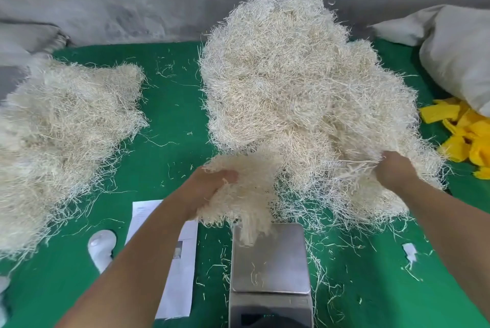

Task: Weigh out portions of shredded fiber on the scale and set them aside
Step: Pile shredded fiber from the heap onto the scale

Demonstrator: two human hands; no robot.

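At the far left lies a set-aside heap (61,142) of pale shredded fiber on the green table (175,89). It sits close enough to the work that a fresh portion dropped there could merge with it and lose its weighed amount. A sheet of paper (180,269) lies near, partly under the left forearm. The left hand (212,181) has its fingers curled round a tuft (244,195) that hangs over the far edge of the scale (270,261). Trailing strands may snag the big pile (299,105) just behind it, which would falsify the reading. The right hand (395,171) grips into that pile's near right side. The fiber looks dry, wiry, tangled and cream-coloured, and loose strands lie scattered over the table
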